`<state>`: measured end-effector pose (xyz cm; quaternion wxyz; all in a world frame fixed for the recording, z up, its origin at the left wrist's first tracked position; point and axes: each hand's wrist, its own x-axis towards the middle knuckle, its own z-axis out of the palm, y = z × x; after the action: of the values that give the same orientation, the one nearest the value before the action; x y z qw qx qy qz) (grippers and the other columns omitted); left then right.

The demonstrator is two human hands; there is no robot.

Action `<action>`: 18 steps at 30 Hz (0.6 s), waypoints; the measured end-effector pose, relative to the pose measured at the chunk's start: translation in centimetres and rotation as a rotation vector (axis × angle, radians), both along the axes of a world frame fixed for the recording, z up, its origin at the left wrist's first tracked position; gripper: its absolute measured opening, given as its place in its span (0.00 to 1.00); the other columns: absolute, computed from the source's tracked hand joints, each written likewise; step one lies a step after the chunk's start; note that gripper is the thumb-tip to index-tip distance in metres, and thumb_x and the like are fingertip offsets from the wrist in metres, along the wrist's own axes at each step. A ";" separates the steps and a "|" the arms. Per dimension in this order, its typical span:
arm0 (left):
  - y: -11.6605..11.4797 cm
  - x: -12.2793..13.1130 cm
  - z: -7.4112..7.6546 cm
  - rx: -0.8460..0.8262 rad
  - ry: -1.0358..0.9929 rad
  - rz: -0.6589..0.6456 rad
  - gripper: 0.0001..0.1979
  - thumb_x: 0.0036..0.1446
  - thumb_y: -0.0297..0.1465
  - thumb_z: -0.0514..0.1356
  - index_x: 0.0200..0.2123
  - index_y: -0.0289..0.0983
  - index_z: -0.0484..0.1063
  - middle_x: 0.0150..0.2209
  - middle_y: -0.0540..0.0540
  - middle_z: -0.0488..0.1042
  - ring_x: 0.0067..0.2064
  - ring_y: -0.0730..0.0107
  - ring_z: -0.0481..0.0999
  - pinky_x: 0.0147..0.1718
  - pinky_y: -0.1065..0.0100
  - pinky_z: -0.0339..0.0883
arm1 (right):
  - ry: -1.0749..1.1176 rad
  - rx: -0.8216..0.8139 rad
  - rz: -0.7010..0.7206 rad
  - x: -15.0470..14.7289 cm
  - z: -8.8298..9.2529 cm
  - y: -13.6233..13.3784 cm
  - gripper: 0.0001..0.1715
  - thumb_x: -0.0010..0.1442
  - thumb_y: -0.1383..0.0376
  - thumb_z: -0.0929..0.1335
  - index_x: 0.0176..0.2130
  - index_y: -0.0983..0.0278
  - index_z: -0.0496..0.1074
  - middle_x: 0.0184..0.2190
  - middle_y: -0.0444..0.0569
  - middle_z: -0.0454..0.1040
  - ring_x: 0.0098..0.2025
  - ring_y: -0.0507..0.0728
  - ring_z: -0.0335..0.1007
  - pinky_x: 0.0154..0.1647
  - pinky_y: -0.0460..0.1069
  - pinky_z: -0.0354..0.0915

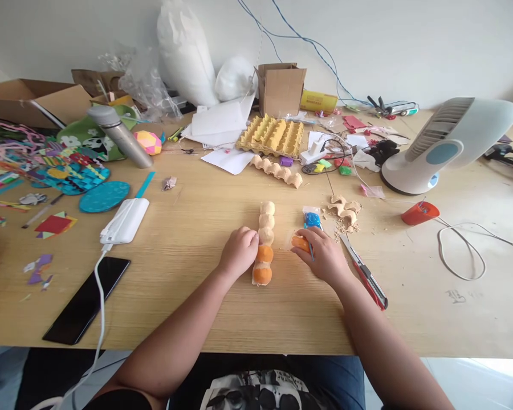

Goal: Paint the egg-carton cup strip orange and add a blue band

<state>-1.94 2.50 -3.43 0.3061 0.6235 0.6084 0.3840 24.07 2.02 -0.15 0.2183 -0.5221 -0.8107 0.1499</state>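
Note:
A strip cut from an egg carton (266,220) lies lengthwise before me, its bumps upward. The two bumps nearest me are covered in orange clay; the farther ones are bare. My left hand (240,250) is closed at the strip's left side, thumb and finger steadying it. To the right, my right hand (322,255) is closed around a thin blue stick (312,251), with its fingertips at a lump of orange clay (300,242) on a clear wrapper. Just beyond that hand sits a pack of blue clay (312,219).
A red utility knife (367,276) lies by my right forearm, blade out. Carton scraps (345,210), another carton strip (277,171) and a yellow egg tray (271,135) lie farther back. A fan (444,142) and red cup (420,213) stand right; a phone (88,299) and power bank (126,221) lie left.

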 end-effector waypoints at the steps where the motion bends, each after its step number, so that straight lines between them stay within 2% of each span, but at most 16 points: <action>1: 0.0 -0.2 0.0 0.011 0.076 0.008 0.11 0.63 0.29 0.62 0.27 0.42 0.72 0.35 0.43 0.73 0.46 0.52 0.72 0.54 0.56 0.64 | 0.033 0.021 0.004 0.0 -0.1 0.0 0.18 0.71 0.55 0.72 0.56 0.60 0.77 0.49 0.57 0.80 0.48 0.66 0.79 0.48 0.57 0.72; 4: 0.1 -0.5 -0.1 0.027 0.231 0.030 0.05 0.62 0.26 0.61 0.36 0.42 0.73 0.41 0.42 0.77 0.49 0.51 0.74 0.54 0.53 0.67 | 0.097 0.080 0.010 0.1 -0.5 0.1 0.18 0.71 0.55 0.72 0.55 0.61 0.77 0.49 0.57 0.80 0.48 0.66 0.80 0.49 0.57 0.74; 8: 0.1 -0.4 0.4 0.149 0.175 0.025 0.06 0.66 0.27 0.58 0.43 0.42 0.73 0.45 0.44 0.79 0.50 0.55 0.77 0.52 0.55 0.70 | 0.169 0.088 0.010 0.2 -1.1 0.5 0.19 0.71 0.55 0.72 0.55 0.62 0.77 0.50 0.57 0.81 0.48 0.66 0.81 0.49 0.58 0.75; 13: -0.1 0.2 0.9 0.299 0.126 -0.025 0.05 0.67 0.27 0.60 0.42 0.42 0.75 0.42 0.46 0.79 0.47 0.59 0.78 0.51 0.56 0.71 | 0.262 0.086 0.023 0.1 -1.6 0.8 0.20 0.70 0.52 0.72 0.55 0.62 0.79 0.49 0.58 0.82 0.49 0.67 0.81 0.52 0.60 0.76; 18: -0.1 0.4 0.8 0.339 0.109 -0.105 0.05 0.65 0.26 0.63 0.41 0.42 0.77 0.40 0.47 0.79 0.46 0.61 0.79 0.51 0.57 0.72 | 0.301 0.093 0.056 0.3 -1.8 1.0 0.18 0.71 0.54 0.72 0.54 0.61 0.80 0.49 0.57 0.83 0.50 0.67 0.81 0.52 0.60 0.77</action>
<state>-1.57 2.37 -2.62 0.1830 0.7168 0.5173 0.4302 24.34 2.98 -1.94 0.3568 -0.4602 -0.7893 0.1948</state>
